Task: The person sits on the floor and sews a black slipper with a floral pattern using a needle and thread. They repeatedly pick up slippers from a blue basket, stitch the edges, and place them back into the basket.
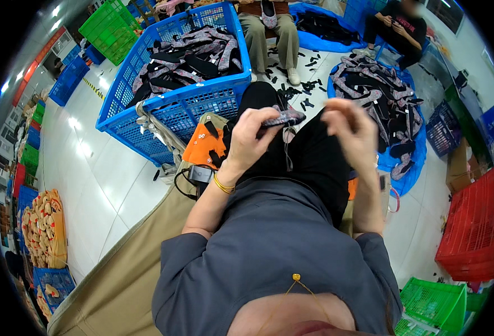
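Above my lap, my left hand (252,134) is closed on a grey-pink patterned fabric slipper (285,116) with a dark edge. The fingers and thumb pinch its left end. To the right, apart from the slipper, my right hand (352,130) is raised with its fingers bent. Motion smears it, so whether anything is between the fingertips cannot be made out. A pale thread (289,151) hangs below the slipper over my black trousers (314,159). An orange cloth (205,143) with several black strips lies beside my left forearm.
A large blue basket (171,115) full of patterned pieces stands at the front left. On the right, a similar pile (378,95) lies on a blue sheet (415,168). Black scraps (308,87) litter the floor. Two people sit opposite. Red crates (476,224) stand far right.
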Motion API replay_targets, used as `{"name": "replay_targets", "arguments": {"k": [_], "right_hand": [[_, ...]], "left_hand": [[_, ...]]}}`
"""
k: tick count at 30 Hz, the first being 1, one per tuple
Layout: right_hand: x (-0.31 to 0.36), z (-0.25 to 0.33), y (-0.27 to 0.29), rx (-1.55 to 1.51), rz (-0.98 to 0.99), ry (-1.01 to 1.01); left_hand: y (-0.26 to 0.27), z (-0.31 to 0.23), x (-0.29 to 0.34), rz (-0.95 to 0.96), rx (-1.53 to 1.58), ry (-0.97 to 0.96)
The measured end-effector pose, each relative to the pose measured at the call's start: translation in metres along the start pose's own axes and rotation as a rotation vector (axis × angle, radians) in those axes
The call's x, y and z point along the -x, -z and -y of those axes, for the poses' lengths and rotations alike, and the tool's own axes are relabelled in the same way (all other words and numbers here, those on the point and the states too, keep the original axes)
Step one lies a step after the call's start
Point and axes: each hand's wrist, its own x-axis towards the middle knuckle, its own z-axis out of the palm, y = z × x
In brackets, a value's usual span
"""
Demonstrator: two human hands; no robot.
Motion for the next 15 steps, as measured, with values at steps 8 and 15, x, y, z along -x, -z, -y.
{"name": "replay_targets", "arguments": {"k": [8, 15], "right_hand": [[-0.003, -0.022, -0.040, 0.098, -0.023, 0.333], [0.025, 0.005, 0.023, -0.448, -0.062, 0.383]], "left_hand": [[-0.008, -0.007, 0.006, 0.068, 0.066, 0.082], [0.001, 0.010, 0.007, -0.007, 0.046, 0.064]]}}
